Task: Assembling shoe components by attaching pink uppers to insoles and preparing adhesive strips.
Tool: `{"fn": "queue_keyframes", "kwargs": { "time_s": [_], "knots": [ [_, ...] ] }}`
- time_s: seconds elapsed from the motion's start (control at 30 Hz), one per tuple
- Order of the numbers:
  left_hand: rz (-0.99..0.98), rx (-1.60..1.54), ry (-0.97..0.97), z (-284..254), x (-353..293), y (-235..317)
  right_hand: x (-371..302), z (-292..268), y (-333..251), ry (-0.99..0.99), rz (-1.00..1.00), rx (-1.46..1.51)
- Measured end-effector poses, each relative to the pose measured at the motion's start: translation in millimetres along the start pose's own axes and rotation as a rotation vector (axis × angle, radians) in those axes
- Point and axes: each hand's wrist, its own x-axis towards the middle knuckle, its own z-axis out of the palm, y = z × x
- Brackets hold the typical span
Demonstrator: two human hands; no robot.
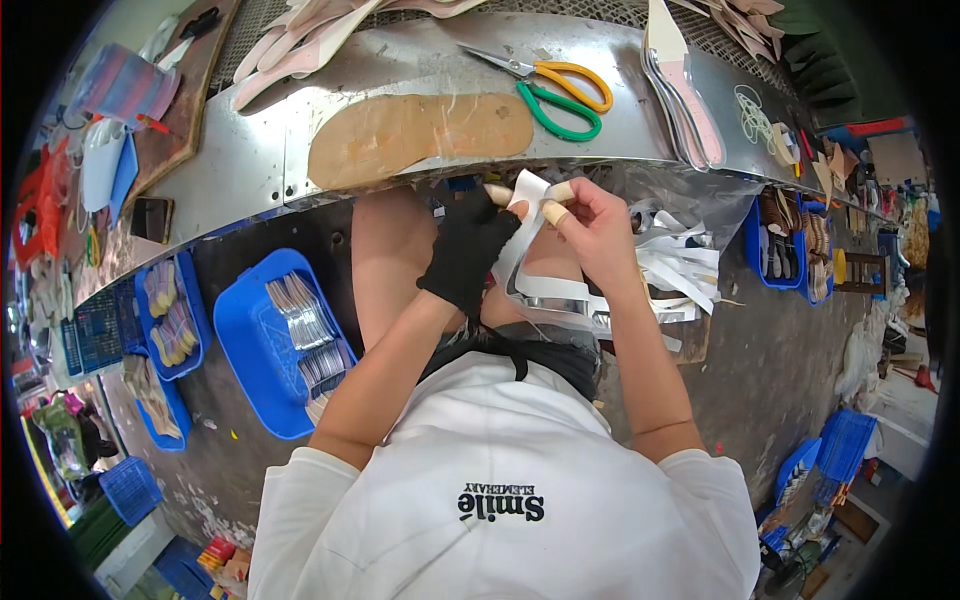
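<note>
Over my lap, a white strip is stretched up between my two hands, its lower part trailing across my thighs. My left hand, in a black glove with bare fingertips, pinches the strip from the left side. Light tan covers wrap some fingertips of my right hand, whose thumb and fingers are closed on the strip's upper end. More loose white strips lie in a heap on clear plastic beside my right forearm. Just beyond my hands, a brown sole-shaped piece rests on the metal bench.
Scissors with one yellow and one green handle lie on the metal bench. A stack of sole-shaped pieces is to their right. Blue baskets of stacked pieces stand at left, another blue basket at right. A phone sits far left.
</note>
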Motion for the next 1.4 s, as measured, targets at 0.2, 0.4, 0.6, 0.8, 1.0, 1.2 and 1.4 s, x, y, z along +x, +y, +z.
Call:
{"fn": "queue_keyframes", "kwargs": {
  "time_s": [0.2,0.4,0.6,0.8,1.0,1.2,1.4],
  "knots": [
    [0.150,0.063,0.058,-16.8,3.2,6.8,-7.0,1.4,-6.5,0.055,-0.177,-0.356],
    [0.100,-0.341,0.189,-51.2,8.0,24.2,-10.3,-76.9,19.8,0.160,0.091,0.625],
    [0.301,-0.515,-0.132,-154.3,-8.1,48.4,-32.9,-242.7,87.8,0.719,-0.241,0.879],
    [0.301,-0.274,0.360,-148.0,-36.6,87.2,1.2,-125.9,89.3,0.270,0.275,-0.467],
    [0.360,-0.085,0.345,-136.8,-43.4,95.4,-8.3,-6.6,57.6,-0.098,-0.031,-0.212],
    [0.551,-0.607,0.132,-231.6,-55.3,117.2,-20.7,-17.1,94.0,-0.076,-0.110,-0.491],
    [0.631,-0.783,-0.070,-263.9,-113.3,202.3,-28.7,-103.6,161.0,-0.025,-0.102,-1.037]
  ]
}}
